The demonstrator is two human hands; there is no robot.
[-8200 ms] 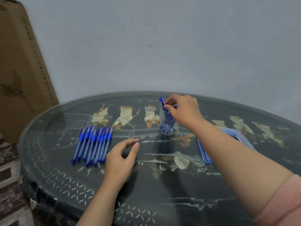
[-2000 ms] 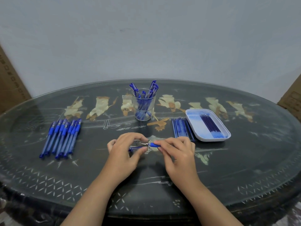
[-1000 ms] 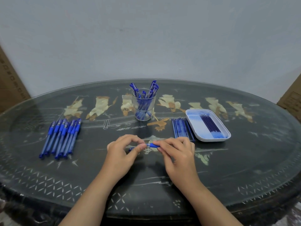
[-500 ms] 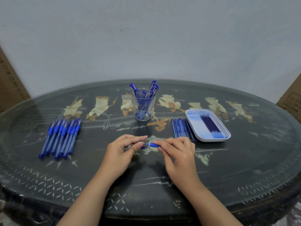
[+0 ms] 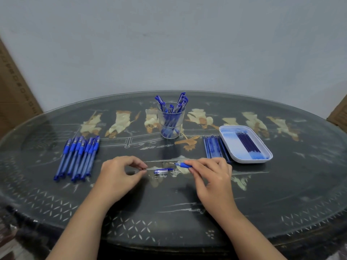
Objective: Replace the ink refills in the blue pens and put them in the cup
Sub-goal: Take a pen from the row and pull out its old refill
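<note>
Both hands sit farther apart than half a second ago, when they met over one pen; a short blue and clear pen piece [image 5: 163,171] now lies alone on the table [image 5: 169,212] between them. Left hand [image 5: 120,173] pinches thumb against forefinger on a thin pale piece [image 5: 150,168], too faint to name. Right hand [image 5: 212,175] grips the blue pen [image 5: 185,164] by its rubber sleeve, metal tip pointing left, the rest hidden under the fingers. Behind them the clear cup [image 5: 170,126] stands upright with several blue pens inside. A row of blue pens [image 5: 78,156] lies well to the left. Loose refills [image 5: 213,149] lie just beside a white tray [image 5: 228,141], which holds darker refills [image 5: 247,144]
</note>
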